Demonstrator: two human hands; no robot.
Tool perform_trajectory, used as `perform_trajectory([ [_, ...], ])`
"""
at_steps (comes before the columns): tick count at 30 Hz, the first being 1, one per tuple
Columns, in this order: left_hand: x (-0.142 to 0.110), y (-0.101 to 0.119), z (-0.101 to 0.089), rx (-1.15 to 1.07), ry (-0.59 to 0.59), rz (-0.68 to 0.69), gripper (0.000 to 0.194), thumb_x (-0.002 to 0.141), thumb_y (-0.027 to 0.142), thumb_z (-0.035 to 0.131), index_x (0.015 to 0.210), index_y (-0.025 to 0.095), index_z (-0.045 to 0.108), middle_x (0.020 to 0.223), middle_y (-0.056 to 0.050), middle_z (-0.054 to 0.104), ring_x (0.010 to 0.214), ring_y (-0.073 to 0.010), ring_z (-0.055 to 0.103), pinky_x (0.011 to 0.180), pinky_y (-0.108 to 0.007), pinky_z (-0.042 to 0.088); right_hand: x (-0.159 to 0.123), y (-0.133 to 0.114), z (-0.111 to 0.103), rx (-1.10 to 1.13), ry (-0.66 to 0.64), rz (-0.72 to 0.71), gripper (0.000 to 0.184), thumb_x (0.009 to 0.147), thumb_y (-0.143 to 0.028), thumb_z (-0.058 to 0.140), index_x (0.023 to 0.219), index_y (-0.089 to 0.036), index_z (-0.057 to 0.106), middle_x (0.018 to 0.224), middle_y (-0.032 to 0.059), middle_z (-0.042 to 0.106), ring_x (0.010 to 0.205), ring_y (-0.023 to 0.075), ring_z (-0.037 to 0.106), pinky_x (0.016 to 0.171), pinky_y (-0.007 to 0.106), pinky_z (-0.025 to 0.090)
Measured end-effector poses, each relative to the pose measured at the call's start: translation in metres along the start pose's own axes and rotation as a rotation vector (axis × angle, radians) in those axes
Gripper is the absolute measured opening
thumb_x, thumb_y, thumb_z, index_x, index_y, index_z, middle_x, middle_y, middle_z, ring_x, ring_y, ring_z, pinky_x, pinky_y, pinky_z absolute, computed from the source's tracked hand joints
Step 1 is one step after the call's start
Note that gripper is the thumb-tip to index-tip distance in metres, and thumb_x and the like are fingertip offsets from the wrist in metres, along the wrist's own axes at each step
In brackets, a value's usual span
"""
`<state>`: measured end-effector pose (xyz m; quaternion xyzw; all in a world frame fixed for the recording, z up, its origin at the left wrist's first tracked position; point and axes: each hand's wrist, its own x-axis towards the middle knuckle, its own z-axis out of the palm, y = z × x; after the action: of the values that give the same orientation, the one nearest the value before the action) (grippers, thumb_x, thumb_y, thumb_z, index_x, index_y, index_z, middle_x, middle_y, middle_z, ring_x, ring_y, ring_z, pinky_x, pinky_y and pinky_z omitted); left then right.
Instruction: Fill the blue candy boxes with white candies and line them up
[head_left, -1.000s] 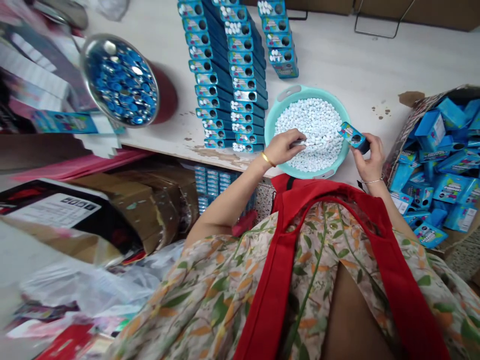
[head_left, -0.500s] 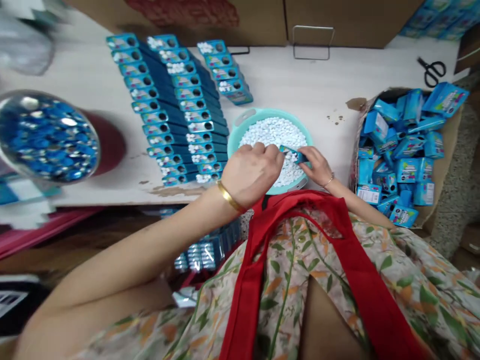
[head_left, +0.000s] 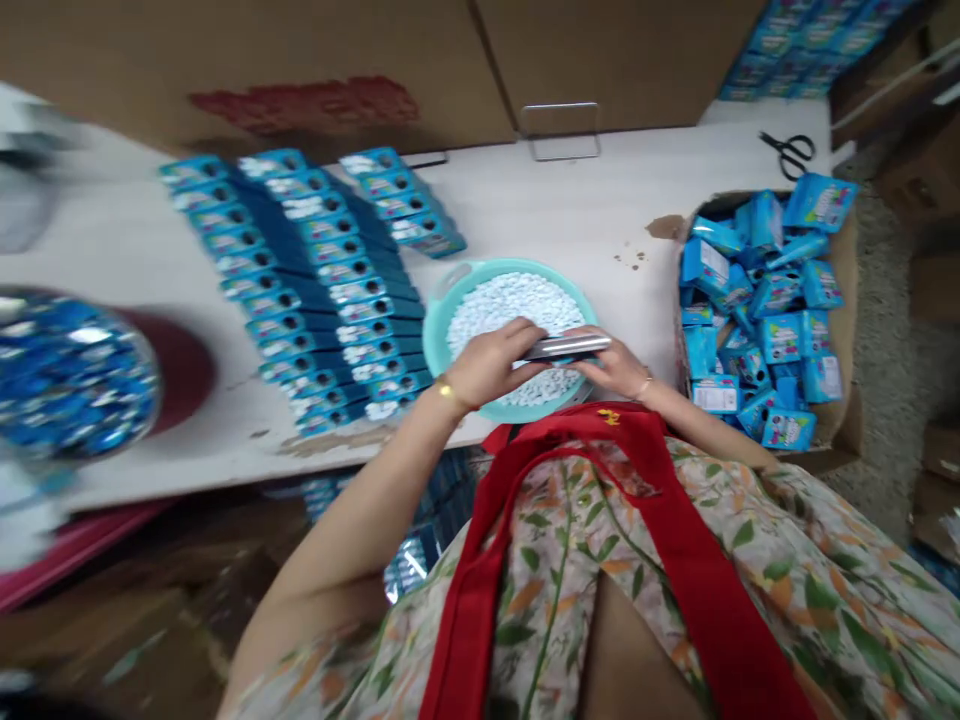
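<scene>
Over a turquoise basin (head_left: 439, 345) heaped with small white pellets (head_left: 517, 300), both my hands grip a slim, dark-sided box (head_left: 568, 347) with a shiny silvery face. Fingers and thumb of my left hand (head_left: 499, 365), with a gold bangle at the wrist, close on its left end. My right hand (head_left: 611, 368) pinches the right end. Its printed faces are turned away or hidden. Left of the basin stand rows of small blue boxes (head_left: 352, 270) with round holes in their ends; white pellets show on several.
At right, a cardboard carton (head_left: 844, 300) holds jumbled blue boxes, with black scissors (head_left: 787, 152) behind it. A tub (head_left: 176, 370) of shiny blue pieces stands at far left. Large cardboard boxes (head_left: 420, 40) line the back of the white table (head_left: 547, 210).
The small blue box with pellets showing is no longer visible that way; a silvery face now shows between my hands. My left hand moved from above to the box's left end. The view shifted.
</scene>
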<state>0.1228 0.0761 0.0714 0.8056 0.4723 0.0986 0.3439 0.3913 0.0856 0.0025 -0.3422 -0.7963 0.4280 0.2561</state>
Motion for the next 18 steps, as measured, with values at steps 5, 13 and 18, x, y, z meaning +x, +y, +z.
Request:
perform_trajectory([
  [5, 0.019, -0.024, -0.020, 0.064, 0.185, -0.085, 0.035, 0.103, 0.039, 0.068, 0.134, 0.022, 0.069, 0.124, -0.013, 0.072, 0.116, -0.0302, 0.071, 0.100, -0.040, 0.059, -0.035, 0.050, -0.143, -0.273, 0.772, 0.232, 0.054, 0.098, -0.082, 0.062, 0.107, -0.030, 0.072, 0.108, 0.0171, 0.077, 0.102, 0.0344, 0.074, 0.098, 0.064, 0.062],
  [13, 0.038, -0.165, -0.060, 0.208, 0.365, -0.455, 0.037, 0.094, 0.028, 0.074, 0.131, 0.022, 0.070, 0.125, -0.013, 0.070, 0.119, -0.0334, 0.069, 0.100, -0.042, 0.056, -0.102, 0.136, -0.318, -0.487, 0.705, 1.056, 0.108, 0.017, -0.062, 0.114, 0.080, -0.038, 0.030, 0.162, 0.0405, 0.048, 0.169, 0.0625, 0.029, 0.138, 0.078, 0.012],
  [18, 0.052, -0.206, -0.039, 0.271, 0.152, -0.598, 0.035, 0.094, 0.028, 0.074, 0.128, 0.019, 0.073, 0.132, -0.017, 0.071, 0.125, -0.0378, 0.071, 0.100, -0.042, 0.057, -0.106, 0.152, -0.308, -0.674, 0.668, 0.987, 0.128, 0.040, -0.093, 0.098, 0.138, -0.016, 0.069, 0.165, 0.0455, 0.043, 0.168, 0.0583, 0.033, 0.139, 0.076, 0.019],
])
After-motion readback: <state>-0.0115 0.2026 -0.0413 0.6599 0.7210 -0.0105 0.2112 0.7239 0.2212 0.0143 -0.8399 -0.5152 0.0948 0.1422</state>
